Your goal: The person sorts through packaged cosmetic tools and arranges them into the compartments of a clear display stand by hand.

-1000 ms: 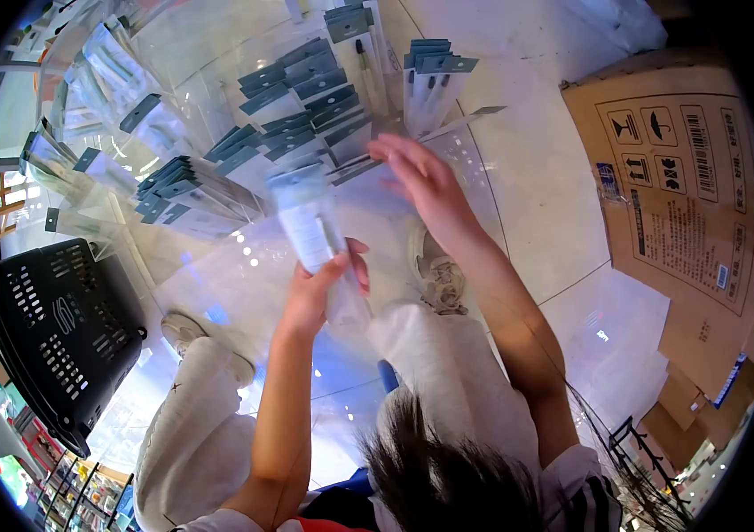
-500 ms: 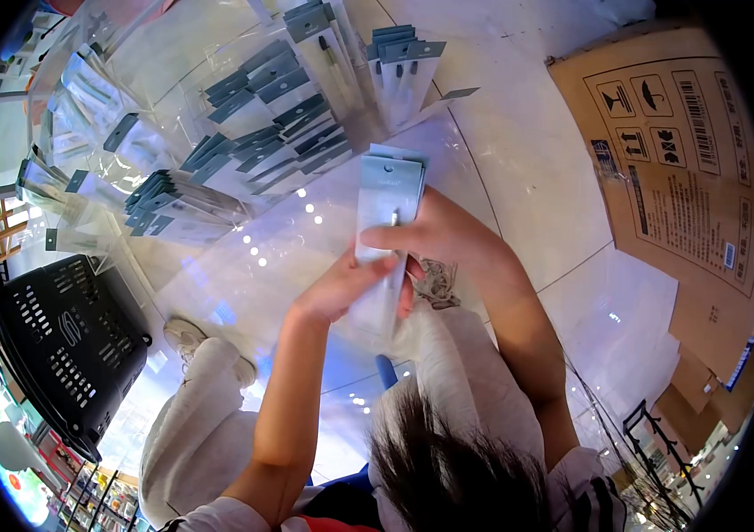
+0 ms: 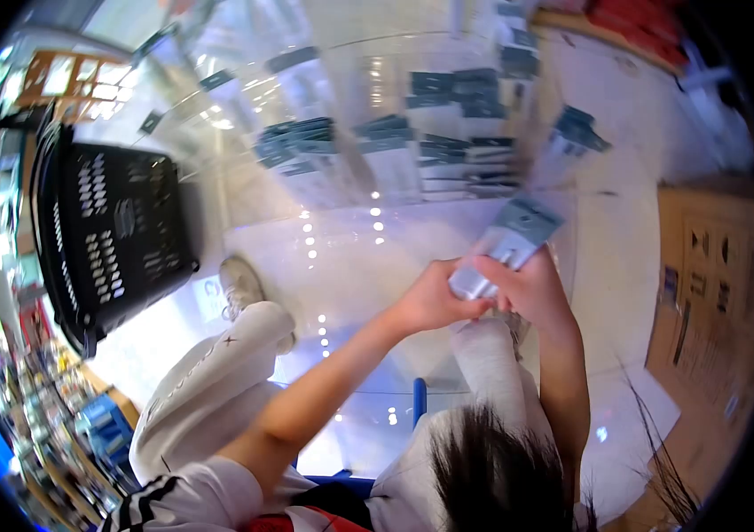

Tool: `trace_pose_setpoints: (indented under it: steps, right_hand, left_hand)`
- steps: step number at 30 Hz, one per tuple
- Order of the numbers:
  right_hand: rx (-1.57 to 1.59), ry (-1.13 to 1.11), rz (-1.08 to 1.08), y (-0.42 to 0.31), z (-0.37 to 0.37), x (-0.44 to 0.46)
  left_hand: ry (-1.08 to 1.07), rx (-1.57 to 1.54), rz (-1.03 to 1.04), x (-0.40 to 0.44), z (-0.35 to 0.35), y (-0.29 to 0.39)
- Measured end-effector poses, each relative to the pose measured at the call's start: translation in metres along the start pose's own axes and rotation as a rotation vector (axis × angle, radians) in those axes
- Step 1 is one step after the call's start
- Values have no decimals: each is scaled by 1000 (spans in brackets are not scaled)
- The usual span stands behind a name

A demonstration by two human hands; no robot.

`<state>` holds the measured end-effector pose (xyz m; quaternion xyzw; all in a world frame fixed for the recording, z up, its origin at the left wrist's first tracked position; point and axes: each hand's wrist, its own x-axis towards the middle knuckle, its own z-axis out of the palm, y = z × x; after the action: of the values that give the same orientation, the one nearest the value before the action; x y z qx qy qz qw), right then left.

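Observation:
Between my two hands, above my knee on the right, is a small stack of clear packets (image 3: 510, 241) with grey-green header cards, tilted up to the right. My left hand (image 3: 437, 297) pinches its lower left part. My right hand (image 3: 532, 284) wraps round its right side, thumb on the front. Beyond my hands, several rows of similar packets (image 3: 457, 106) stand in clear holders on the floor, with another bundle (image 3: 302, 142) to the left and a separate group (image 3: 577, 133) to the right. The packets are blurred by motion.
A black perforated basket (image 3: 129, 226) stands at the left. At the right is a printed cardboard box (image 3: 705, 293). Crowded shelves (image 3: 58, 434) show at the lower left, and something red (image 3: 634, 31) lies at the upper right. My shoe (image 3: 241, 285) rests on the tiled floor.
My right hand was empty one second ago and has joined my left hand on the packets. Both hands have since moved right with them. The view has turned, shifting the basket and box.

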<state>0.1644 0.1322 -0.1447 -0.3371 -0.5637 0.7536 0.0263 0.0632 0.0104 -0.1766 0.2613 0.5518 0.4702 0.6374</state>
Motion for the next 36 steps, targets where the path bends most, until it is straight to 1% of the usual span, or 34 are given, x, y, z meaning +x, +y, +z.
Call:
trace_pose_setpoints:
  steps: [1,4,5,8,10,11,13,14,16,17,18,19,21,24,26,27,30,32,33,36]
  right_hand:
    - [45,25,-52,1,5,4]
    - [140,-30,-117,-12,24,8]
    - [128,-44,-129,-17,37,7]
    - [76,-158,-255,-4,92,18]
    - [92,-293,-124,-9,134,26]
    - [95,-363,-59,-13,155,34]
    - [16,-378,-13,-20,195,61]
    - [-28,-384,17,-22,215,77]
    - [-194,-296,-134,-24,258,118]
    - [-276,-253,-213,-23,278,143]
    - [-307,-258,-262,-18,296,171]
    - [-333,-267,-308,-11,315,199]
    - [-541,-193,-150,0,351,245]
    - [-619,-212,-6,46,388,292]
    - [-478,-137,2,71,409,292]
    - [-409,-97,-2,74,419,288]
    - [-464,90,-61,73,425,278]
    - [-354,121,-44,73,429,273]
    - [-298,131,-29,74,429,271]
    - [-276,100,-29,83,427,281]
  left_hand:
    - [-59,-17,-47,-2,-11,9]
    - [-230,168,-103,-13,-49,42]
    - [-237,246,-74,-22,-63,49]
    - [-122,744,350,-65,-120,22]
    - [-148,674,54,-114,-150,38]
    - [-108,586,46,-134,-166,34]
    - [-31,410,42,-165,-196,15]
    - [219,489,68,-175,-211,2]
    - [720,612,96,-187,-240,-32]
    - [922,583,248,-186,-261,-61]
    - [1124,547,392,-186,-278,-84]
    - [1171,424,361,-194,-291,-94]
    - [1265,183,299,-211,-309,-110]
    - [1253,182,287,-228,-325,-116]
    - [1203,161,249,-232,-326,-115]
    - [1174,146,235,-232,-327,-114]
    - [1068,124,192,-228,-325,-109]
    - [976,149,145,-228,-323,-102]
    - [942,147,157,-226,-322,-103]
    - [901,178,127,-224,-317,-99]
